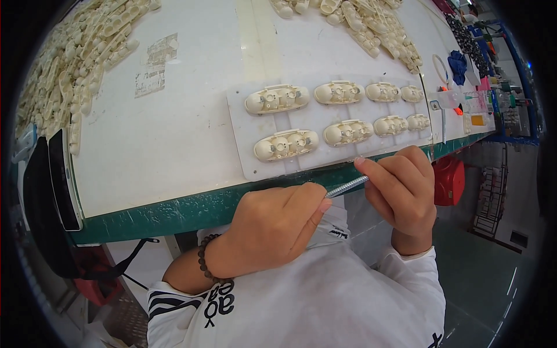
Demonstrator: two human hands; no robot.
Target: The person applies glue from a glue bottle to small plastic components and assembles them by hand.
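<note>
My left hand (272,229) and my right hand (403,191) are close together below the table's front edge, both closed on a thin silver metal tool (347,187) that spans between them. A beaded bracelet circles my left wrist. Just beyond my hands, a white plate (243,116) lies on the table with two rows of cream plastic housings (277,99) set on it. Another housing (286,144) sits in the near row, closest to my hands.
Heaps of the same cream plastic parts (75,64) lie at the far left and at the top right (371,26). The table has a green front edge (174,211). A red container (449,180) hangs under the table at right. A dark flat device (61,168) lies at the left.
</note>
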